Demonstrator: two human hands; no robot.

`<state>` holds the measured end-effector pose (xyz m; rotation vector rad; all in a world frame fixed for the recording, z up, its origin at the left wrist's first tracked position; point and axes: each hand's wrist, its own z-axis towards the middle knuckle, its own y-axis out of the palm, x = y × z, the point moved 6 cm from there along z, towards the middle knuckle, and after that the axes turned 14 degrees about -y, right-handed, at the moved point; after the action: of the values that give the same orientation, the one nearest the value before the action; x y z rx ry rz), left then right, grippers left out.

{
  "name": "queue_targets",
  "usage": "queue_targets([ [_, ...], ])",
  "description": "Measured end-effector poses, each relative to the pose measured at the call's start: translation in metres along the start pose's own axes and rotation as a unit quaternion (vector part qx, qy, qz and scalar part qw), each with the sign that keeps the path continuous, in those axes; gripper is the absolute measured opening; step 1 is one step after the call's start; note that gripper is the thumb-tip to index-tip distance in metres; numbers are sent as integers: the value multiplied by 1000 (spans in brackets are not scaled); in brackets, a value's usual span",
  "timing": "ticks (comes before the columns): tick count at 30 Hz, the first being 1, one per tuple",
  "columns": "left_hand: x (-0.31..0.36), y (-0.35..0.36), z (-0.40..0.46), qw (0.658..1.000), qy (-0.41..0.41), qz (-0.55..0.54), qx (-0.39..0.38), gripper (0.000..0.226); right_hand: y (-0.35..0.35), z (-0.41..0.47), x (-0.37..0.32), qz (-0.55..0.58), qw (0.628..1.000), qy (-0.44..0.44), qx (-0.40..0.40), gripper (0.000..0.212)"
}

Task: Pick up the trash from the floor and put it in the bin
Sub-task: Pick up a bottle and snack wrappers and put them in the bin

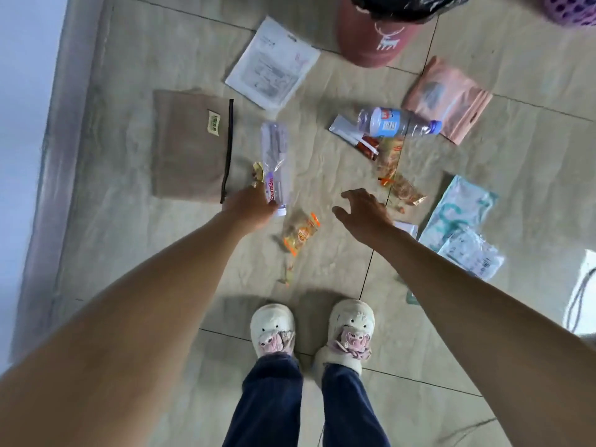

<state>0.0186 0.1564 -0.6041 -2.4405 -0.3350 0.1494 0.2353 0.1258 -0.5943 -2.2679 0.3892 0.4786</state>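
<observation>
Our left hand (250,206) is closed on a clear purple wrapper (274,162); our right hand (362,211) is spread, empty. The bin (371,43) is at the floor's far edge. A loose end-grip could drop the wrapper mid-carry.

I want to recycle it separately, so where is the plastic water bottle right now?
Head view, upper right of centre: the water bottle lies on its side between the pink pouch and a silver sachet.

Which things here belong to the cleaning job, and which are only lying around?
Job: bin; purple wrapper in left hand; bottle; orange snack packet; right hand, open.

Lying around: purple basket; white bag.
</observation>
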Motion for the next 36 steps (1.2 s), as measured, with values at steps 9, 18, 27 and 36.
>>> queue_targets([
  [9,-17,34,86,962,-131,-169,168,71,123,64,6,-94,989,-112,-29,59],
  [18,0,74,143,960,-157,-227,53,103,174,92,17,-250,953,-172,-7,48],
  [27,8,85,135,959,-138,-248,15,65,117,45,117,30,984,-1,175,22],
  [36,27,95,110,956,-126,-266,-10,59,100,5,218,-2,968,192,165,35],
])
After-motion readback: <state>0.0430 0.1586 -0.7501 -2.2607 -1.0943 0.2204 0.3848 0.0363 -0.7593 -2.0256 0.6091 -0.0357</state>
